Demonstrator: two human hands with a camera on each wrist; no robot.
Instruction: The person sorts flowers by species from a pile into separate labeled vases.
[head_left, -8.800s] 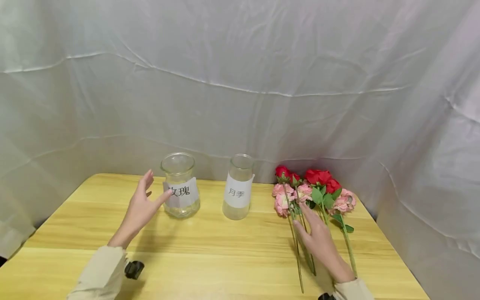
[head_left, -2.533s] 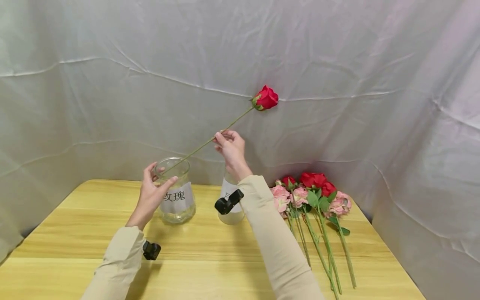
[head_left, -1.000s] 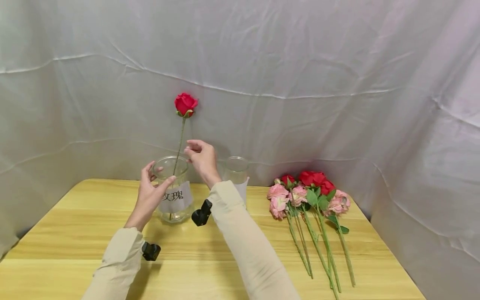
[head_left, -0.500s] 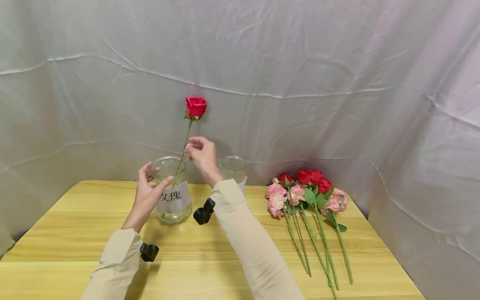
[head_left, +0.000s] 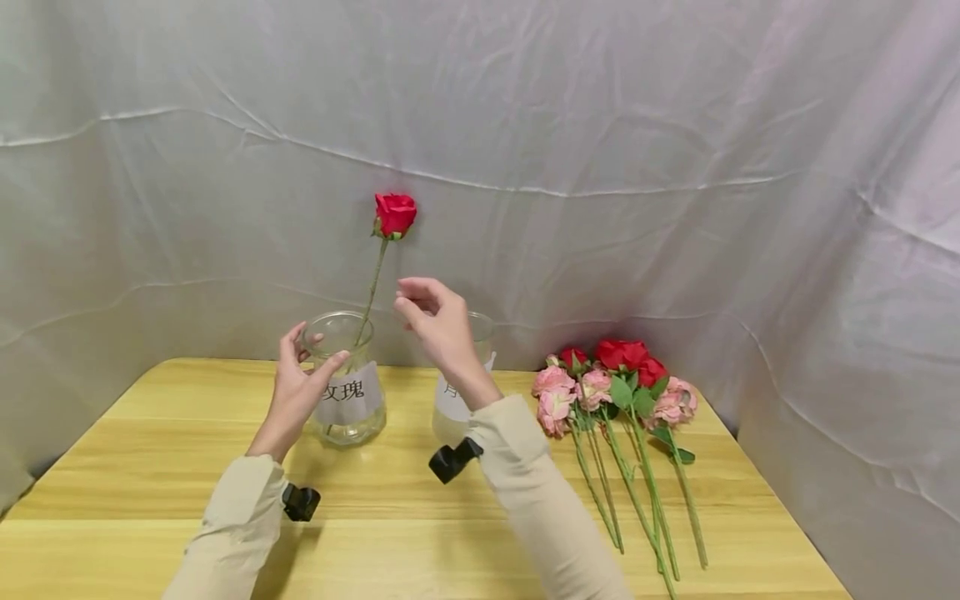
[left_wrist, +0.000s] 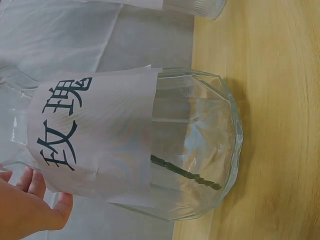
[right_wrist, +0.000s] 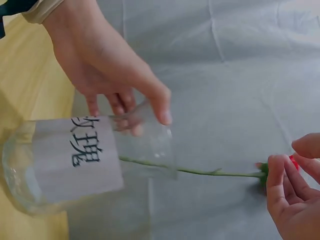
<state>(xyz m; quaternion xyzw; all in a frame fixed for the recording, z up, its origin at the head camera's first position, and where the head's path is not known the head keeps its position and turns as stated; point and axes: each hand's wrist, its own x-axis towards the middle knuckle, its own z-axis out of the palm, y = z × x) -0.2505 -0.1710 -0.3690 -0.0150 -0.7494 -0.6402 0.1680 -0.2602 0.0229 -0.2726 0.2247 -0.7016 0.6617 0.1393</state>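
Note:
My left hand point(head_left: 294, 390) grips the neck of a wide-bellied glass vase point(head_left: 352, 432) standing on the table, its fingers and thumb round the neck. A white paper label point(left_wrist: 95, 135) with dark characters wraps the vase. Inside leans one red rose point(head_left: 395, 215), its bloom high above the rim and tilted right. The lower end of its green stem point(left_wrist: 185, 173) shows through the glass near the bottom. Right of the stem, my right hand point(head_left: 442, 329) hovers with loosely bent fingers and nothing between them. In the right wrist view, that hand point(right_wrist: 295, 195) overlaps the bloom, partly hiding it.
A narrower labelled glass vase point(head_left: 452, 423) stands behind my right wrist, partly hidden. On the table's right lie several stemmed flowers: red roses point(head_left: 622, 355) and pink blooms point(head_left: 555, 404). A grey curtain point(head_left: 480, 125) hangs close behind the table point(head_left: 420, 533).
One red rose came from the right-hand flowers into the wide vase, which my left hand took hold of. In the last half second my right hand let go of the stem and moved right.

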